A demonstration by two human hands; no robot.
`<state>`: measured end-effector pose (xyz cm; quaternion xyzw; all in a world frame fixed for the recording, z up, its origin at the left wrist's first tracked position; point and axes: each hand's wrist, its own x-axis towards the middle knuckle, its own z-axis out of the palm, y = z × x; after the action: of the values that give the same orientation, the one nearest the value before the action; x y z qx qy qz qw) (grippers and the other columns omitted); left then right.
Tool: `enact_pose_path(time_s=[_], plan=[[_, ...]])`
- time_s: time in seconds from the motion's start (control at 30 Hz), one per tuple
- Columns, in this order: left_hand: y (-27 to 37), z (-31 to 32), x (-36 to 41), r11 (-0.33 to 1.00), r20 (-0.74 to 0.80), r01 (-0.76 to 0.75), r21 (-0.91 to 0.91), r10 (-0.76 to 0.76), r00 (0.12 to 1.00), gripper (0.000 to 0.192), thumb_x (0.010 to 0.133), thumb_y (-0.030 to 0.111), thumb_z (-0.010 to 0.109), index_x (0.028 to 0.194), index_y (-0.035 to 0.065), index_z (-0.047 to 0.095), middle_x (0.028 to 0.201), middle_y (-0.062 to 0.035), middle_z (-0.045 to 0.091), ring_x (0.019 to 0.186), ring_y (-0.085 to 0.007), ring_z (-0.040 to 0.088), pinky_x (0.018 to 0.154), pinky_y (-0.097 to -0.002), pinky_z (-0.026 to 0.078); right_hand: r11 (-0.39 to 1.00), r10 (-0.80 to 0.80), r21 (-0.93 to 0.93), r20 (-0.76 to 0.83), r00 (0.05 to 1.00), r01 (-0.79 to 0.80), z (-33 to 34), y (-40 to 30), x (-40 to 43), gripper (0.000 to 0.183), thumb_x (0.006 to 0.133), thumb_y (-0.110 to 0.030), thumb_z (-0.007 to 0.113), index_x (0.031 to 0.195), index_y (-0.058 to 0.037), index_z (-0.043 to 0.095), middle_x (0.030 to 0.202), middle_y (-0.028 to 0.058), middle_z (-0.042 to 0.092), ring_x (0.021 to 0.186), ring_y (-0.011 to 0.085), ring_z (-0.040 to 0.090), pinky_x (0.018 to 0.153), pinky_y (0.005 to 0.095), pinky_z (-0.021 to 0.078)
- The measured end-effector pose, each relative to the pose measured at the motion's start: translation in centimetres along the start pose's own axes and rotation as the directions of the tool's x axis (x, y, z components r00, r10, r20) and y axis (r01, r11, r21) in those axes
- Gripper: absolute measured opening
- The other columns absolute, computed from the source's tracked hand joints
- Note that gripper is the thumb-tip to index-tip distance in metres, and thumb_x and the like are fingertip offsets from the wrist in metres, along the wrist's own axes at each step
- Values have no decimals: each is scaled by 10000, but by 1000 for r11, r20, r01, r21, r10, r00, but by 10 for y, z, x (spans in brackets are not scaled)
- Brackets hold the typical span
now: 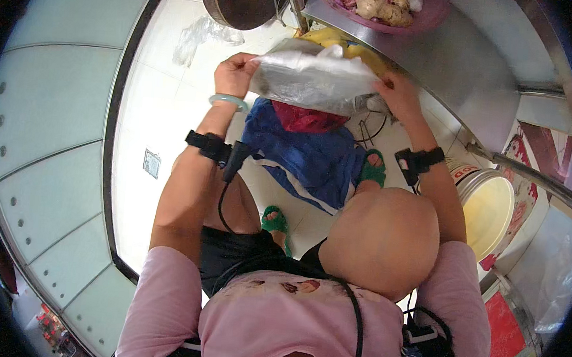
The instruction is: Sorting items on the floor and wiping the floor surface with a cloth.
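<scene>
My left hand [234,74] pinches the left end of a clear plastic bag [312,81], with a pale green bangle on that wrist. At the bag's right end my right hand [399,94] grips its edge between thumb and fingers. The bag is stretched between both hands, its upper rim crumpled and whitish. Directly below it, on the floor, a dark red cloth or bag [310,118] rests on a blue cloth [307,155] with a white edge. Something yellow [364,52] shows partly behind the plastic bag.
A pink basin [432,12] with ginger stands on a steel table [477,72] at the upper right. A round wooden object [238,1] is at the top. Another clear plastic bag [204,36] lies on the tiles. A plastic bucket [490,212] stands at right, cabinets [58,93] at left.
</scene>
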<state>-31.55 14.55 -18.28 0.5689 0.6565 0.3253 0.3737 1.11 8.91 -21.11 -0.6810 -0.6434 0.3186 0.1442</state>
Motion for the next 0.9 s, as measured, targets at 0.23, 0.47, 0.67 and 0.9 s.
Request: enact_pose_path(time_s=[0.23, 0.47, 0.67, 0.9], plan=[[40, 32, -18, 678, 249, -631, 376, 582, 774, 474, 607, 14, 572, 1071, 113, 546, 1020, -156, 555, 982, -325, 497, 870, -371, 394, 997, -72, -40, -157, 985, 66, -11, -41, -16, 487, 685, -359, 628, 1097, -124, 519, 843, 116, 574, 745, 259, 572, 661, 353, 444], [36, 57, -20, 488, 474, -510, 709, 206, 856, 386, 693, 87, 576, 1077, 120, 548, 927, -157, 585, 904, -295, 550, 798, -368, 440, 945, -306, -123, 7, 952, 304, 22, -90, 2, 511, 675, -382, 642, 1104, -139, 507, 865, 137, 585, 876, 327, 564, 731, 414, 455], [60, 35, -9, 785, 413, -451, 424, 275, 868, 264, 708, 165, 586, 964, 103, 600, 828, -119, 622, 771, -286, 583, 721, -362, 461, 927, -375, 110, 213, 902, 359, 18, -76, 16, 252, 751, -278, 594, 913, -85, 572, 710, 102, 587, 706, 261, 581, 629, 349, 446], [37, 27, -19, 591, 566, -646, 484, 351, 746, 288, 684, 212, 631, 931, 67, 603, 820, -134, 606, 799, -315, 565, 743, -379, 445, 597, -139, 800, 20, 990, 67, -19, -55, 5, 216, 781, -223, 584, 899, -42, 572, 763, -19, 540, 671, 67, 479, 607, 225, 403]])
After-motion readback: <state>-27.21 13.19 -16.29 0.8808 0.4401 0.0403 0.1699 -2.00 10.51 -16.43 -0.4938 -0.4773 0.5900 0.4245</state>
